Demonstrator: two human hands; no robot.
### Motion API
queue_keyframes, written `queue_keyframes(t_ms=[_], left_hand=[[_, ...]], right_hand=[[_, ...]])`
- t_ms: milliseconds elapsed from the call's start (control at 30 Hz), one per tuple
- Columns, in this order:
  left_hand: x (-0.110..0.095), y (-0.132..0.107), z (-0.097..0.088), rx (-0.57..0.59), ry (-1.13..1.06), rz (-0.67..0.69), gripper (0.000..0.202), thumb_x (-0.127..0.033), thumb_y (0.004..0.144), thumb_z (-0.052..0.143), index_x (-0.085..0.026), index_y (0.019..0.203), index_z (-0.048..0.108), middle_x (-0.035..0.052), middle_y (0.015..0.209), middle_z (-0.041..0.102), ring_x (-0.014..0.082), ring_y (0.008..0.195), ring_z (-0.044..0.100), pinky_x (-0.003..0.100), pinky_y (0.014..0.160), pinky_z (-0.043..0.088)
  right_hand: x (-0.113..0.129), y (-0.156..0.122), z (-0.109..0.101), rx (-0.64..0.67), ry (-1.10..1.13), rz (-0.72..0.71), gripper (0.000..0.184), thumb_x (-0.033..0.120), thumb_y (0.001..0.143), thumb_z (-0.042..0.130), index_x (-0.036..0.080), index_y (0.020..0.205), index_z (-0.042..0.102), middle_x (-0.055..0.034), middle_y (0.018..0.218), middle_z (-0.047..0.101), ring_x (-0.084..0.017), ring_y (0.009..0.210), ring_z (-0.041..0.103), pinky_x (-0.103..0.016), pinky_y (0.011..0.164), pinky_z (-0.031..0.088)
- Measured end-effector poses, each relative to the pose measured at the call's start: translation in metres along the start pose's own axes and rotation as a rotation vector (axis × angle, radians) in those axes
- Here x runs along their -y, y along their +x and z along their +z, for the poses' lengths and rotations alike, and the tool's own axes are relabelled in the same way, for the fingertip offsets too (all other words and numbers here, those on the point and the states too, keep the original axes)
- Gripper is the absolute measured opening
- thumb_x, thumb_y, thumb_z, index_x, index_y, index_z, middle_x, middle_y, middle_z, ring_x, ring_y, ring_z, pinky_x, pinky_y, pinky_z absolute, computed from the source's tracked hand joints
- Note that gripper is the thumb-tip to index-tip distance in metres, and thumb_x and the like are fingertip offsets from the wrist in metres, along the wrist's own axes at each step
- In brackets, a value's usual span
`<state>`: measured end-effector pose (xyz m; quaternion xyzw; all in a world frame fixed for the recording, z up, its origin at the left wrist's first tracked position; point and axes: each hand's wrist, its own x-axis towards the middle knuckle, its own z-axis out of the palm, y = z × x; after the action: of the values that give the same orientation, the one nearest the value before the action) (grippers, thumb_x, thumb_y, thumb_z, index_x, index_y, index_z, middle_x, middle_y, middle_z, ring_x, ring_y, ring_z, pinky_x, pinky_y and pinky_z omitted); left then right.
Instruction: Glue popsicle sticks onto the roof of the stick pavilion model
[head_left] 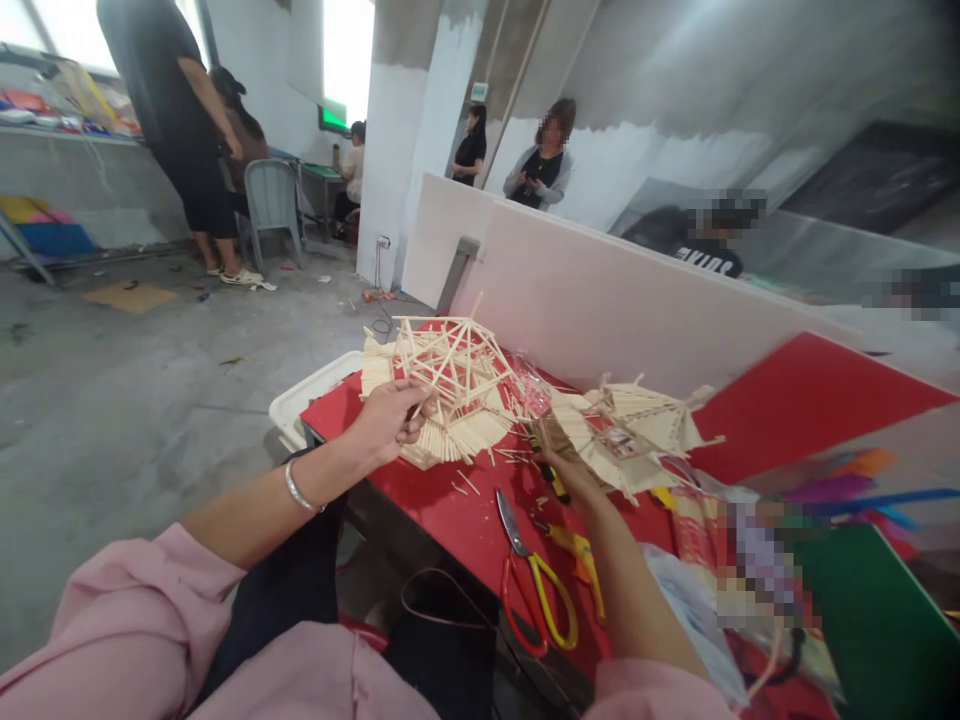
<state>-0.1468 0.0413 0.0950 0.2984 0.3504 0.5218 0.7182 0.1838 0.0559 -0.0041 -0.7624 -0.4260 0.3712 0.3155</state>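
Observation:
My left hand (397, 415) pinches the lower edge of an open, umbrella-shaped frame of thin wooden sticks (455, 350). Under and behind that frame lie pale pleated pieces (465, 435) made of similar sticks. My right hand (570, 470) is low over the table, beside loose sticks and a black-and-yellow tool (553, 482). Its fingers are smeared and partly hidden, so its grip is unclear. Scissors (517, 530) with one red and one yellow handle lie nearer to me. Beside them, a yellow glue gun (581, 560) rests next to my right forearm.
Another pleated stick structure (652, 425) sits on the right of the red table (427, 505). A white panel (570, 290) stands behind. Plastic bags (686, 600) and a green board (877, 620) are at the right. A white bin (300, 395) is at the left. Several people are farther back.

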Motion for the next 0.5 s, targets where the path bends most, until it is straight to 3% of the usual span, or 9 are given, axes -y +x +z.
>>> queue_keyframes(t_ms=[133, 267, 367, 500], left_hand=[[0.001, 0.000, -0.001, 0.003, -0.014, -0.008, 0.008, -0.015, 0.078, 0.065, -0.012, 0.071, 0.061, -0.0019, 0.052, 0.055, 0.0016, 0.032, 0.034, 0.015, 0.031, 0.013], [0.002, 0.000, -0.002, 0.008, -0.032, -0.012, 0.009, -0.016, 0.075, 0.068, -0.013, 0.072, 0.060, -0.0024, 0.052, 0.055, 0.0018, 0.032, 0.034, 0.016, 0.032, 0.011], [0.001, -0.001, -0.001, 0.006, -0.027, -0.015, 0.008, -0.016, 0.076, 0.067, -0.014, 0.073, 0.060, -0.0026, 0.052, 0.055, 0.0018, 0.032, 0.034, 0.016, 0.032, 0.011], [0.001, -0.001, -0.002, 0.018, -0.010, -0.011, 0.010, -0.018, 0.075, 0.068, -0.013, 0.072, 0.060, -0.0021, 0.054, 0.056, 0.0016, 0.032, 0.034, 0.015, 0.031, 0.012]], right_hand=[[0.002, -0.032, -0.012, 0.097, 0.335, -0.051, 0.043, 0.062, 0.064, 0.044, 0.025, 0.081, 0.058, -0.0067, 0.082, 0.068, -0.021, 0.075, 0.064, -0.035, 0.067, 0.055], [0.001, -0.083, -0.001, 0.247, 0.923, -0.141, 0.046, 0.062, 0.072, 0.046, 0.027, 0.098, 0.061, -0.0086, 0.112, 0.067, -0.025, 0.104, 0.061, -0.043, 0.089, 0.051], [-0.003, -0.113, 0.013, 0.369, 1.020, -0.125, 0.056, 0.069, 0.076, 0.042, 0.027, 0.108, 0.062, -0.0086, 0.126, 0.061, -0.025, 0.116, 0.056, -0.043, 0.100, 0.046], [-0.003, -0.128, 0.019, 0.482, 0.964, -0.058, 0.073, 0.078, 0.071, 0.038, 0.023, 0.111, 0.062, -0.0129, 0.125, 0.060, -0.028, 0.116, 0.055, -0.047, 0.103, 0.045]])
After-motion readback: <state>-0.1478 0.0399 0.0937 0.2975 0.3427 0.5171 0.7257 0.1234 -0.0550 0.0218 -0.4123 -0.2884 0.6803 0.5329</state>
